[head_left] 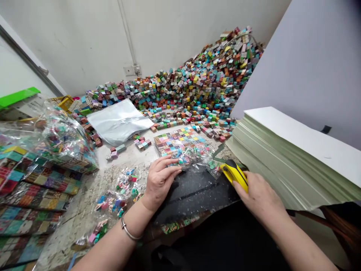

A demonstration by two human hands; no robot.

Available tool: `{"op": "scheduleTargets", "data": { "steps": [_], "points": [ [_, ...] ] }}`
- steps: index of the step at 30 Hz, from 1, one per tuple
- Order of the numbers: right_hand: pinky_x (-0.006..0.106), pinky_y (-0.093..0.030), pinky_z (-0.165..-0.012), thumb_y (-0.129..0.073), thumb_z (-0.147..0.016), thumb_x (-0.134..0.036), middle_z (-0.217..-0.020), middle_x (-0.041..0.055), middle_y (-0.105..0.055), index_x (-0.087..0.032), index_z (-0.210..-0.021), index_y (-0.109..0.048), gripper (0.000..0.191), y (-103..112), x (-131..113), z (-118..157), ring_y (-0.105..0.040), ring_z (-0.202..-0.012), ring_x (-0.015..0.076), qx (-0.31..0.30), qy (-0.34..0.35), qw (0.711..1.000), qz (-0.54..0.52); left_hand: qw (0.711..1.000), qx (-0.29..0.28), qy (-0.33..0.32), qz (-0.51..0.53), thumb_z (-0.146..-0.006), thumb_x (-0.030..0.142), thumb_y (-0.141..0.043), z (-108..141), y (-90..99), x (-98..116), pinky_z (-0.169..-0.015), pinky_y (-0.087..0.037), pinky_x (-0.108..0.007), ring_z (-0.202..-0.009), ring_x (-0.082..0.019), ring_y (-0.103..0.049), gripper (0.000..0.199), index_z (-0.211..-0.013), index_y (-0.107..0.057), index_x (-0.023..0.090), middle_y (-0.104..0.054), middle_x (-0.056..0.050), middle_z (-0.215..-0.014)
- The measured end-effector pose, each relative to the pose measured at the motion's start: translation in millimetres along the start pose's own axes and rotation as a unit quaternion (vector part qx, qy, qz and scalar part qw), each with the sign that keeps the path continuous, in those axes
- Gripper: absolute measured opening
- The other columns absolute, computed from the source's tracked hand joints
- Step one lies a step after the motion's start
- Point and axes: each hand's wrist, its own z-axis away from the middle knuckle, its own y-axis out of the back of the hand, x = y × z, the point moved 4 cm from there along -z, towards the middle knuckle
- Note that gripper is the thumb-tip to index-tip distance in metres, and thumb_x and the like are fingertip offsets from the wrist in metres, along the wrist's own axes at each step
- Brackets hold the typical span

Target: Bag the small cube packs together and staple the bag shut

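My left hand (161,178) is at a clear plastic bag (191,158) of small colourful pieces, its fingertips pinched on the bag's near left edge. The bag lies against the near side of a flat block (180,137) of patterned small cubes. My right hand (261,192) is closed round a yellow-and-black hand tool (234,176); the frame does not show its exact kind. The tool's front end points at the bag's right side. Below both hands is a black speckled board (191,192) at the table's near edge.
A large heap of loose cubes (194,86) lies against the wall. Clear plastic sheets (118,120) lie at centre left. Bagged cube blocks (36,188) are stacked at left, with small bagged pieces (121,192) beside them. A tall stack of white sheets (293,158) stands at right.
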Motion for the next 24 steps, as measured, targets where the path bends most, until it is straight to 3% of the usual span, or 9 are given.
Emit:
{"op": "scheduleTargets", "data": {
  "steps": [3,7,12,18,22,24],
  "points": [
    [0.042,-0.042,-0.078,-0.043,-0.083,-0.042,-0.106,0.0174,-0.052,-0.010,-0.113,-0.051,0.045,18.0,-14.4,5.9,-0.051,-0.095,0.0327,0.112,0.053,0.992,0.019,0.999,0.024,0.016,0.044,-0.080,0.014,-0.060,-10.0,2.4,-2.5,-0.090,-0.046,-0.039,-0.099,-0.019,-0.058,0.014,-0.090,-0.068,0.021,-0.068,-0.005,-0.090],
    [0.041,-0.039,-0.082,-0.051,-0.081,-0.042,-0.110,0.0122,-0.053,-0.018,-0.114,-0.054,0.041,51.8,-62.9,11.3,-0.047,-0.099,0.0298,0.220,0.158,0.963,-0.008,0.996,0.058,0.025,0.069,-0.081,0.013,-0.059,-27.4,8.6,-3.1,-0.089,-0.047,-0.036,-0.095,-0.018,-0.059,0.014,-0.089,-0.068,0.020,-0.067,-0.004,-0.087],
    [0.041,-0.033,-0.087,-0.063,-0.074,-0.037,-0.118,0.0101,-0.051,-0.024,-0.115,-0.055,0.044,75.6,-119.2,-12.3,-0.042,-0.107,0.0295,0.213,0.236,0.948,0.000,0.993,0.097,0.025,0.066,-0.081,0.017,-0.059,-52.7,19.6,-4.0,-0.090,-0.046,-0.035,-0.094,-0.018,-0.060,0.013,-0.088,-0.069,0.019,-0.067,-0.005,-0.088],
    [0.039,-0.026,-0.086,-0.068,-0.070,-0.032,-0.118,0.0069,-0.052,-0.025,-0.114,-0.055,0.046,104.1,-146.7,-48.5,-0.041,-0.105,0.0277,0.242,0.261,0.934,0.022,0.988,0.134,0.048,0.067,-0.082,0.023,-0.058,-80.1,31.6,-13.3,-0.085,-0.047,-0.033,-0.088,-0.017,-0.060,0.012,-0.085,-0.070,0.020,-0.067,-0.005,-0.087],
    [0.037,-0.023,-0.082,-0.065,-0.074,-0.035,-0.105,0.0031,-0.058,-0.026,-0.087,-0.064,0.016,120.4,-162.2,-65.6,-0.043,-0.099,0.0244,0.238,0.300,0.923,0.031,0.986,0.135,0.057,0.075,-0.082,0.024,-0.058,-94.1,35.7,-20.8,-0.085,-0.046,-0.032,-0.087,-0.017,-0.060,0.012,-0.083,-0.069,0.020,-0.067,-0.005,-0.087],
    [0.038,-0.022,-0.080,-0.058,-0.079,-0.036,-0.094,0.0015,-0.061,-0.025,-0.076,-0.064,0.013,125.3,-169.9,-73.6,-0.044,-0.093,0.0223,0.231,0.307,0.922,0.038,0.985,0.137,0.064,0.077,-0.081,0.024,-0.059,-99.1,37.4,-23.8,-0.084,-0.046,-0.032,-0.087,-0.017,-0.060,0.012,-0.082,-0.070,0.020,-0.067,-0.005,-0.087]
  ]
}}
